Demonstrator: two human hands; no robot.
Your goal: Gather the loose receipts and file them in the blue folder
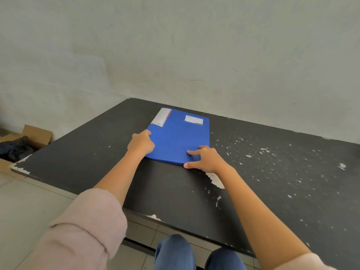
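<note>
Your closed blue plastic folder (178, 136) lies flat on the scuffed black table (272, 172), near its far edge. Your left hand (140, 142) rests on the folder's left edge, your right hand (204, 158) on its near right corner.

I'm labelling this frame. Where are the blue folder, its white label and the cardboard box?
blue folder (175, 141): head view, middle of the cover.
white label (193, 120): head view, label's centre.
cardboard box (38, 134): head view, its open flap.

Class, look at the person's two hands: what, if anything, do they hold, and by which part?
Both are on the closed blue plastic folder: the left hand grips its left edge; the right hand presses its near right corner.
</note>
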